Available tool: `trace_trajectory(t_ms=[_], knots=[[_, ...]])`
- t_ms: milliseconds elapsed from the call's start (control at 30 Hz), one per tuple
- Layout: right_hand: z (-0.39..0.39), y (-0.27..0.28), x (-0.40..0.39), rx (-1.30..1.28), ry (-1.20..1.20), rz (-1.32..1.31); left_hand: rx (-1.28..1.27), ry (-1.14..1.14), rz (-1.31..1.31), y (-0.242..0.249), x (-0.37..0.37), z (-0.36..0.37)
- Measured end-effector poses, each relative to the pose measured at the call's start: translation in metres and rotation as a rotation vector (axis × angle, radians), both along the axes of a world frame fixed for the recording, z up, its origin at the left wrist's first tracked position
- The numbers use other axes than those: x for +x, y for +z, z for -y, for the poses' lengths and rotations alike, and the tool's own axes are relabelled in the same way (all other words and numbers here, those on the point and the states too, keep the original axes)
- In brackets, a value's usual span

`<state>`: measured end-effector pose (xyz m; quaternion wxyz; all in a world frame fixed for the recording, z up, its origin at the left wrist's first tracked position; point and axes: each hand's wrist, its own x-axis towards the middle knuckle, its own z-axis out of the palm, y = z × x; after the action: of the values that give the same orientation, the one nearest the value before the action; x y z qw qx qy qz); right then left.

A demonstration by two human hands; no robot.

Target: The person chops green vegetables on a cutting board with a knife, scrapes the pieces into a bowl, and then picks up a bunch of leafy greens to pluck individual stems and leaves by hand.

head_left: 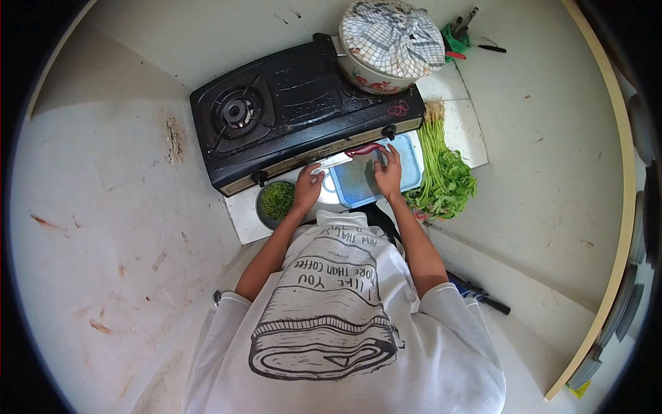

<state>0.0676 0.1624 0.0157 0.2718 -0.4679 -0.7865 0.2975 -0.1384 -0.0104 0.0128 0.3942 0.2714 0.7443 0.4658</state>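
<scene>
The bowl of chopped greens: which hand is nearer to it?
Left. The left hand sits just beside the bowl of chopped greens, gripping a knife. The right hand rests on the blue cutting board, farther off.

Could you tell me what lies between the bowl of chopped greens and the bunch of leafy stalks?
In the head view, the blue cutting board lies between the bowl and the stalks, with both hands and a knife over it.

Stove (pixel 289 117) behind, greens (pixel 445 176) right block the board (pixel 358 183)
</scene>
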Motion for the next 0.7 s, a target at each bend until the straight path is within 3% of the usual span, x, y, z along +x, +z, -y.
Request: trace_trajectory(t_ms=[133, 233, 333, 367, 567, 700], knots=[[0.019, 0.014, 0.018, -0.099, 0.008, -0.031, -0.081, 0.016, 0.189, 0.015, 0.002, 0.002], [0.043, 0.022, 0.038, -0.134, -0.024, -0.022, 0.019, -0.013, 0.23, 0.021, 0.01, 0.0], [0.065, 0.042, 0.061, -0.324, -0.093, -0.108, 0.032, -0.056, 0.247, 0.016, 0.022, -0.003], [0.072, 0.04, 0.072, -0.234, -0.105, -0.09, 0.022, -0.074, 0.25, 0.013, 0.026, -0.005], [0.103, 0.031, 0.128, -0.458, -0.318, -0.098, -0.066, -0.251, 0.266, 0.0, 0.047, -0.038], [0.106, 0.026, 0.157, -0.542, -0.329, -0.14, -0.021, -0.442, 0.319, 0.021, 0.076, -0.078]])
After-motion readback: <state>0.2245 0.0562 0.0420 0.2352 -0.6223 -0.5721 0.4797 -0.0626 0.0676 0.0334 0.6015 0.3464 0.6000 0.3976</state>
